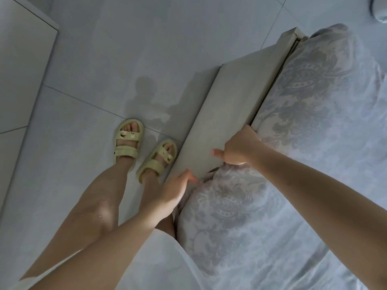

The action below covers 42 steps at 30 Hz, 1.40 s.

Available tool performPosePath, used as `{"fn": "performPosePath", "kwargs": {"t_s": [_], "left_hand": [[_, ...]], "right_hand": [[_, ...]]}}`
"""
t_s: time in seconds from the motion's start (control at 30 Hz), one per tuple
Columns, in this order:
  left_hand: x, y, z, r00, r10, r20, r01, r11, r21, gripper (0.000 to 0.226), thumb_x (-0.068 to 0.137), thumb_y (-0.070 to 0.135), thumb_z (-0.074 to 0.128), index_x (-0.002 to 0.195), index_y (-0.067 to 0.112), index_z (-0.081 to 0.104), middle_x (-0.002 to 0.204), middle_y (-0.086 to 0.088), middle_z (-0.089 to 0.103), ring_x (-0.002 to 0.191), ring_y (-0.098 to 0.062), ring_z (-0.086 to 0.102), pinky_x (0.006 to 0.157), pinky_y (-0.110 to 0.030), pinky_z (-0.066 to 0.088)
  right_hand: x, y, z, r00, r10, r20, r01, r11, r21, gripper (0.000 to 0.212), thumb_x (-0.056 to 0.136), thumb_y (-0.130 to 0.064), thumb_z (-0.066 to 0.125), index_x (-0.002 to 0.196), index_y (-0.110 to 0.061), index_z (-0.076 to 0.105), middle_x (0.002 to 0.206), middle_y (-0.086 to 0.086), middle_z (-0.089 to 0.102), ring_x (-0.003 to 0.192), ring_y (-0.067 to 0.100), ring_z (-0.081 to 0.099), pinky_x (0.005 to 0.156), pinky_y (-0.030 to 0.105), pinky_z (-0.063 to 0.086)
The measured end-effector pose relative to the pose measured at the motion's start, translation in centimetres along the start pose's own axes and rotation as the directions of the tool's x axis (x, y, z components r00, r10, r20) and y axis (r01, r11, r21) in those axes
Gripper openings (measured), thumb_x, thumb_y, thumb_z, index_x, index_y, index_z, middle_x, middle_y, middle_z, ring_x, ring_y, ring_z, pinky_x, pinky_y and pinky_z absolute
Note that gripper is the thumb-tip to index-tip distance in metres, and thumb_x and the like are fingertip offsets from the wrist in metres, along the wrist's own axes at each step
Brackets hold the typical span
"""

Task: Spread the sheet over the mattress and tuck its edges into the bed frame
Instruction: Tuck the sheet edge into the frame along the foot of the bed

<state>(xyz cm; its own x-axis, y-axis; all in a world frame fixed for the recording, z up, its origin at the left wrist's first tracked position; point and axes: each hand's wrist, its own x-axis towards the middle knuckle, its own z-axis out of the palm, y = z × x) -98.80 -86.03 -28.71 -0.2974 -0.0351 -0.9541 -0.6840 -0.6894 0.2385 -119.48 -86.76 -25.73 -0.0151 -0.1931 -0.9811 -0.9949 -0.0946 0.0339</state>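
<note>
A pale sheet with a grey floral print (310,126) covers the mattress on the right. The beige bed frame rail (226,114) runs diagonally along its left side. Farther up the bed the sheet edge goes down into the gap beside the rail. Near me a loose bulge of sheet (219,206) hangs over the rail. My right hand (238,149) has its fingers pushed down into the gap between mattress and rail, thumb sticking out over the rail. My left hand (173,193) rests with relaxed fingers against the bulging sheet by the rail's outer face.
Grey tiled floor (104,65) lies to the left of the bed. My two feet in pale green sandals (144,147) stand right beside the rail. A white furniture edge (23,65) is at the far left.
</note>
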Motion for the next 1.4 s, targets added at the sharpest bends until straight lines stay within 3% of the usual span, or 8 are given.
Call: {"fn": "performPosePath", "kwargs": {"t_s": [0.13, 0.27, 0.7, 0.83, 1.0, 1.17, 1.27, 1.4], "left_hand": [[-1.1, -3.9, 0.7, 0.988, -0.069, 0.141, 0.083, 0.992, -0.095, 0.051, 0.099, 0.045, 0.029, 0.074, 0.033, 0.072, 0.089, 0.007, 0.073, 0.085, -0.007, 0.066, 0.067, -0.018, 0.046], [-1.6, -5.3, 1.5, 0.966, -0.111, 0.233, 0.163, 0.962, -0.218, 0.054, 0.097, 0.053, 0.026, 0.076, 0.038, 0.073, 0.081, 0.015, 0.074, 0.074, 0.001, 0.069, 0.053, -0.009, 0.049], [-1.6, -4.5, 6.6, 0.821, -0.112, 0.56, 0.253, 0.95, -0.181, 0.064, 0.091, 0.066, 0.016, 0.142, 0.033, 0.035, 0.144, 0.0, 0.045, 0.131, -0.017, 0.043, 0.113, -0.037, 0.031], [-1.9, -4.4, 2.8, 0.907, -0.17, 0.384, 0.268, 0.939, -0.217, 0.078, 0.092, 0.064, 0.01, 0.111, 0.011, 0.064, 0.118, -0.011, 0.064, 0.109, -0.024, 0.06, 0.093, -0.033, 0.048], [-3.7, -7.9, -0.2, 0.968, -0.114, 0.225, 0.132, 0.989, -0.068, 0.07, 0.098, 0.051, 0.008, 0.109, 0.008, 0.063, 0.117, -0.014, 0.064, 0.096, -0.02, 0.06, 0.081, -0.022, 0.047], [-4.6, -10.2, 4.9, 0.911, -0.197, 0.362, 0.249, 0.963, -0.103, 0.064, 0.092, 0.065, 0.014, 0.126, 0.031, 0.056, 0.128, 0.005, 0.059, 0.111, -0.01, 0.056, 0.091, -0.022, 0.041], [-4.2, -9.7, 5.6, 0.92, -0.132, 0.368, 0.195, 0.971, -0.141, 0.057, 0.091, 0.067, 0.013, 0.125, 0.042, 0.052, 0.126, 0.011, 0.056, 0.112, -0.008, 0.053, 0.092, -0.022, 0.038], [-3.9, -9.8, 2.2, 0.948, -0.157, 0.277, 0.187, 0.979, -0.086, 0.069, 0.096, 0.058, 0.015, 0.11, 0.013, 0.065, 0.115, -0.01, 0.067, 0.099, -0.02, 0.062, 0.089, -0.03, 0.049]], "right_hand": [[-1.4, -1.2, -0.2, 0.992, -0.016, -0.129, 0.033, 0.99, 0.134, 0.079, 0.091, -0.06, -0.004, 0.053, -0.014, 0.048, 0.057, -0.001, 0.053, 0.06, 0.014, 0.047, 0.101, 0.042, 0.031], [-2.7, -5.5, 0.6, 0.991, -0.128, -0.046, 0.134, 0.975, 0.177, 0.085, 0.084, -0.067, -0.007, 0.054, -0.013, 0.051, 0.062, -0.001, 0.054, 0.071, 0.019, 0.053, 0.095, 0.041, 0.032], [-3.4, -5.5, 2.3, 0.981, -0.06, 0.183, 0.013, 0.968, 0.25, 0.105, 0.074, -0.081, -0.006, 0.127, -0.016, 0.056, 0.13, 0.008, 0.058, 0.12, 0.026, 0.053, 0.092, 0.031, 0.036], [-2.6, -6.8, 1.0, 0.97, -0.031, 0.239, -0.03, 0.968, 0.248, 0.076, 0.084, -0.075, 0.003, 0.072, -0.022, 0.056, 0.051, 0.005, 0.046, 0.082, 0.022, 0.055, 0.087, 0.034, 0.034], [-2.2, -7.7, 1.1, 0.975, 0.011, 0.221, -0.037, 0.993, 0.115, 0.087, 0.084, -0.074, -0.002, 0.093, -0.017, 0.063, 0.095, 0.011, 0.061, 0.124, 0.027, 0.048, 0.103, 0.04, 0.027], [-5.3, -9.4, 3.3, 0.984, -0.129, -0.126, 0.139, 0.987, 0.075, 0.09, 0.072, -0.072, -0.015, 0.058, -0.018, 0.055, 0.061, -0.002, 0.05, 0.069, 0.016, 0.047, 0.085, 0.04, 0.025], [-5.2, -10.1, 5.1, 0.991, -0.11, -0.072, 0.103, 0.991, -0.088, 0.093, 0.081, -0.071, -0.009, 0.084, -0.019, 0.068, 0.091, 0.001, 0.067, 0.098, 0.02, 0.055, 0.098, 0.041, 0.024], [-3.4, -11.3, 5.1, 1.0, 0.012, 0.012, -0.011, 0.996, -0.089, 0.089, 0.084, -0.073, -0.003, 0.097, -0.017, 0.065, 0.12, 0.006, 0.062, 0.124, 0.024, 0.045, 0.109, 0.044, 0.014]]}}
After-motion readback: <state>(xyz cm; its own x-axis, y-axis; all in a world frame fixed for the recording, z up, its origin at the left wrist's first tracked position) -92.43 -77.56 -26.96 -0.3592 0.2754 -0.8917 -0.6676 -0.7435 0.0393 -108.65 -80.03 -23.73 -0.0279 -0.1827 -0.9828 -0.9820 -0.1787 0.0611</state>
